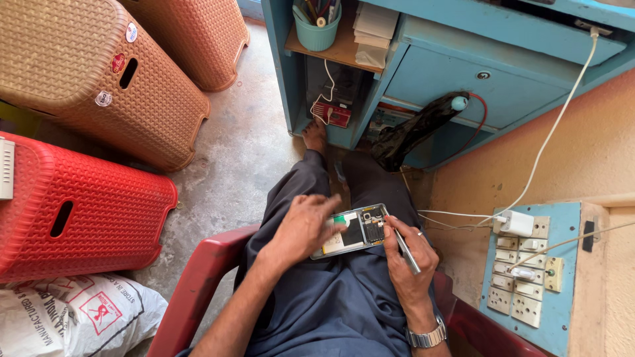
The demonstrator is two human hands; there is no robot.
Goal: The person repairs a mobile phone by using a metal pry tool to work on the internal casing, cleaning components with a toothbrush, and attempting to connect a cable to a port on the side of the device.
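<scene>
at the lower centre of the frame the left hand (305, 228) grips an opened phone (350, 231) on the lap, fingers curled over its edge, the right hand (409, 258) pinches a thin metal tool (406, 250) beside it, above a red chair (198, 284), with a blue cabinet (450, 73) at the top.
</scene>
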